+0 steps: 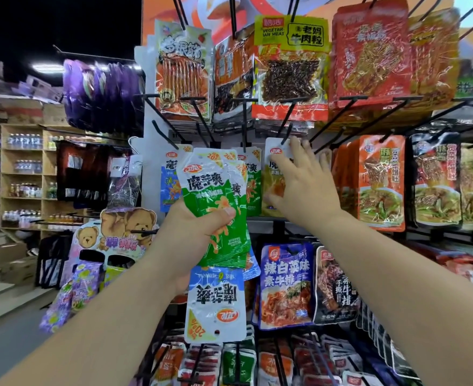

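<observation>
Head view: the left grip (199,227), at the centre of the frame, is curled round a bunch of green packets (215,188), with the thumb pressed across their front. The bunch stands upright and leans a little to the left, in front of the rack (260,129). A blue packet (215,299) hangs upside down below the same grip, its punched end pointing down. How it is held is hidden behind the green ones.

The right grip (305,188), just right of centre, is spread with its fingers straight. It lies against a yellow packet (274,168) that hangs on a black hook (286,132) in the rack's middle row. The fingertips reach up to the packet's white top by the hook, and the thumb sits low at the packet's left edge. The two grips are near each other but apart.

More green packets (253,185) hang between them on the next hook. Orange packets (383,185) hang to the right, and a purple-blue packet (285,282) hangs in the row below. At the left of the frame are purple bags (101,87), a bear card (118,232) and shelves of bottles (20,162).
</observation>
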Demonstrator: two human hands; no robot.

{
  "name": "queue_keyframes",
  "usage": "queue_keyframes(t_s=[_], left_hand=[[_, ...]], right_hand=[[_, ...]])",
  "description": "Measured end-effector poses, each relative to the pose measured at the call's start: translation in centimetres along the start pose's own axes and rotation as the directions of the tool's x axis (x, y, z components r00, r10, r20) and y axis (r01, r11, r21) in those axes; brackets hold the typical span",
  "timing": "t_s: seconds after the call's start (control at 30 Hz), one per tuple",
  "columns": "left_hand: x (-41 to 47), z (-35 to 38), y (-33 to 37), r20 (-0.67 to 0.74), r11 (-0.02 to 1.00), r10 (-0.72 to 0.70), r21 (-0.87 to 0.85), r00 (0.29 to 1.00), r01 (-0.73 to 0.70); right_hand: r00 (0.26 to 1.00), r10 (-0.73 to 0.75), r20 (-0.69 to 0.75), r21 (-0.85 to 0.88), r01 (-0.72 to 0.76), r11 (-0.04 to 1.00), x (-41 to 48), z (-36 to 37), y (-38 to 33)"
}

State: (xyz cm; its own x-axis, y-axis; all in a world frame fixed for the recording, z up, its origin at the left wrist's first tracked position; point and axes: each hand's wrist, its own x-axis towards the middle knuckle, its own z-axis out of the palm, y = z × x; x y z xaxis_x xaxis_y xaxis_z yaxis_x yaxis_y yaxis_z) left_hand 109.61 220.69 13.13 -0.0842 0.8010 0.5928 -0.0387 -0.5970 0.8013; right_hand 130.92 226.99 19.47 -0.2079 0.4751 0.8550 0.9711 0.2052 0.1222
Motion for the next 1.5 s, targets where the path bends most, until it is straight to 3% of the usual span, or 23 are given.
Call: queue_keyframes(t_s=[0.13,0.4,0.47,0.57,0.63,0.7,0.8,0.93,1.07,1.2,1.3,1.4,1.5], left_hand=[[0.0,0.0,0.0,-0.013,1.000,-0.006,0.008,1.000,0.006],[-0.3,0.1,0.6,-0.017,0.999,-0.047,-0.011,0.999,0.047],[-0.6,0.1,0.8,-0.020,0.998,-0.060,-0.015,0.998,0.059],[-0.8,0.1,1.0,-0.003,0.998,-0.066,-0.011,0.998,0.066],[-1.1,0.1,1.1,-0.004,0.998,-0.057,-0.036,0.998,0.057],[-1.8,0.2,1.3,-0.021,0.998,-0.031,-0.063,0.999,0.030],[-3.5,0.4,1.6,-0.016,0.992,0.001,-0.128,1.000,-0.003],[-5.9,-0.3,1.3,-0.020,0.968,-0.080,-0.239,0.997,0.073],[-9.8,-1.8,-1.1,0.004,0.985,-0.122,-0.124,0.993,0.121],[-15.4,-3.2,-4.5,0.071,0.971,-0.229,-0.056,0.971,0.233],[-18.9,-4.5,-7.5,0.011,0.922,-0.379,-0.075,0.925,0.379],[-21.0,-5.5,-9.7,-0.019,0.833,-0.536,-0.173,0.844,0.525],[-22.2,-6.5,-11.1,-0.036,0.754,-0.611,-0.332,0.791,0.567]], right_hand=[[0.989,-0.005,0.147,-0.157,0.029,0.987,0.5,0.7,-0.3],[0.864,0.076,0.498,-0.129,-0.013,0.992,2.5,1.2,-0.5],[0.873,0.073,0.482,-0.077,-0.041,0.996,2.5,1.0,-0.6],[0.968,0.051,0.244,0.171,-0.095,0.981,1.4,-1.0,-1.4],[0.984,0.136,0.115,0.486,-0.176,0.856,0.0,-3.0,-2.8],[0.967,0.201,0.155,0.744,-0.248,0.621,-2.2,-5.0,-4.6],[0.950,0.184,0.253,0.863,-0.307,0.402,-6.0,-6.3,-6.9],[0.946,0.158,0.284,0.895,-0.321,0.311,-10.1,-5.9,-9.5],[0.908,0.240,0.344,0.882,-0.400,0.249,-13.6,-4.0,-11.4],[0.873,0.187,0.449,0.834,-0.485,0.261,-19.3,-0.9,-13.2],[0.792,0.086,0.604,0.787,-0.610,0.096,-23.7,1.7,-14.8],[0.722,0.088,0.687,0.723,-0.690,0.014,-27.0,3.6,-16.2],[0.680,0.148,0.718,0.690,-0.723,-0.028,-28.7,4.6,-17.6]])
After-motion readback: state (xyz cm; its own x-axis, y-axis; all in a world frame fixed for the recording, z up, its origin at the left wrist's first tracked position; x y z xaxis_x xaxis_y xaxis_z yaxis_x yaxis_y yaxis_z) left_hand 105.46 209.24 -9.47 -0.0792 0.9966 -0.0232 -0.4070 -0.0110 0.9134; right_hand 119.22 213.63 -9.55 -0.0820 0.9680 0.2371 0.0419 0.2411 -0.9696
